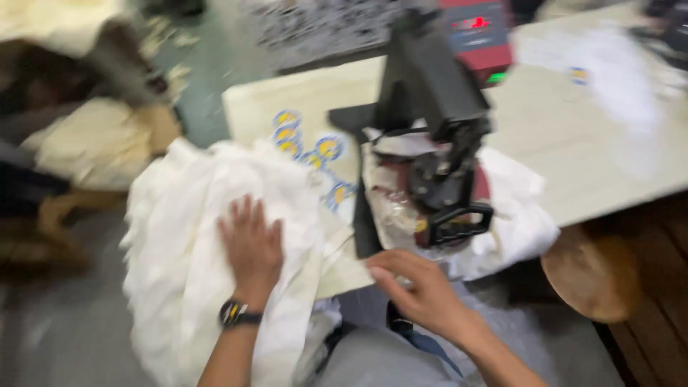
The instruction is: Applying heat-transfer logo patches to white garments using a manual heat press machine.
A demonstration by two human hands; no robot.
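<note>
A heap of white fabric [193, 236] lies draped over the near left corner of the pale worktable [573, 158] and spills down past its edge. The left hand [251, 247] rests flat on top of this heap, fingers [244, 215] spread and released — pressing on the cloth, not gripping it. A dark wristwatch [235, 313] sits on that wrist.

Just beyond those fingertips, on the table, runs a strip of round blue-and-yellow stickers [312, 150], partly tucked against the fabric's far edge.

The right hand [423, 290] is at the table's near edge, fingers loosely curled with the thumb pointing left; the blur hides whether it pinches anything, so I cannot tell its hold. Right above its fingers stands a black press machine [433, 107], its handle loop [462, 222] hanging close over the knuckles. Under the machine's head lies more white cloth [516, 222] with a dark red patch — it bunches out to the right of the fingers.

Farther back, behind the machine, is a red control box [476, 29]. Below the table's edge, right of the right hand, a round wooden stool seat [591, 276] shows. Cream-coloured bundles [93, 143] sit on the floor far left of the left hand.
</note>
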